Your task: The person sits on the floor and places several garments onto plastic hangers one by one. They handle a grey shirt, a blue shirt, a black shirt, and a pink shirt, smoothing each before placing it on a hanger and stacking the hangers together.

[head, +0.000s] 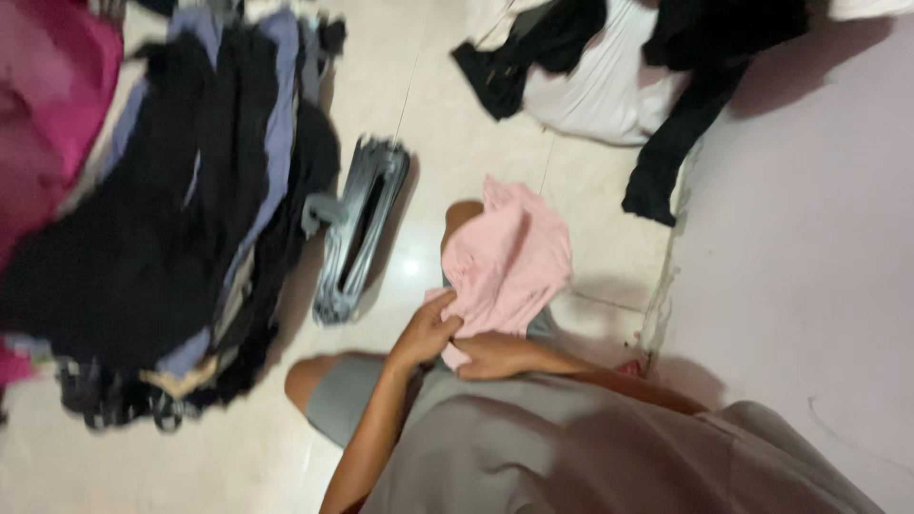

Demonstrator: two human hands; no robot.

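A person sits on the pale tiled floor (pixel 447 143), knees drawn up, with a pink garment (pixel 505 262) draped over the raised knee near the middle of the frame. The left hand (pixel 428 333) pinches the garment's lower edge, fingers closed on the cloth. The right hand (pixel 490 357) lies just below it, touching the same hem and partly tucked under the fabric, its grip hard to make out. To the left of the knee a stack of grey plastic hangers (pixel 357 228) lies on the floor. Further left spreads a heap of dark, lavender and bright pink clothes (pixel 162 219). In the upper right of the frame, black garments (pixel 685 114) lie across a white cloth (pixel 609 90), beside a pale wall (pixel 819 257).
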